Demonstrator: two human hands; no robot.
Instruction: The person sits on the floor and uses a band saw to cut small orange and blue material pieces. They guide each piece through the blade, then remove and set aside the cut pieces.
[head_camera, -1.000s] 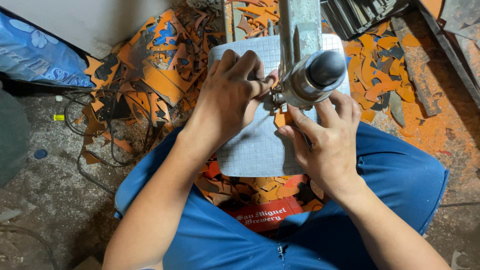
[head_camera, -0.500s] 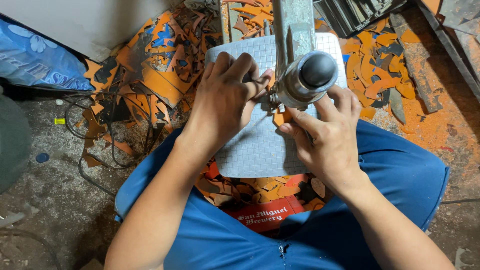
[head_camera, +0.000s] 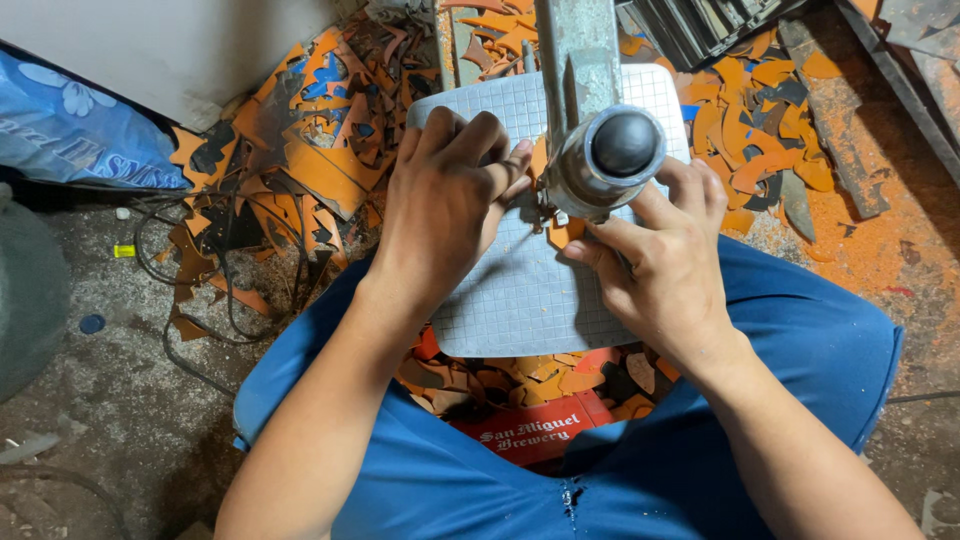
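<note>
My left hand (head_camera: 445, 205) and my right hand (head_camera: 665, 265) press a small orange piece (head_camera: 566, 232) flat on the grey gridded table (head_camera: 520, 300) of a small saw machine. The piece lies right under the machine's metal arm and round head (head_camera: 610, 155), which hides most of it. Fingertips of both hands pinch the piece from the left and from the right.
Orange and black offcuts (head_camera: 320, 150) litter the floor around the machine and under its table (head_camera: 520, 385). A red crate (head_camera: 530, 432) sits between my knees. A blue printed sack (head_camera: 70, 130) lies at the left, black cables (head_camera: 215, 290) run over the concrete.
Both hands have stayed on the orange piece at the machine head, with small shifts of the fingers. The view has shifted slightly.
</note>
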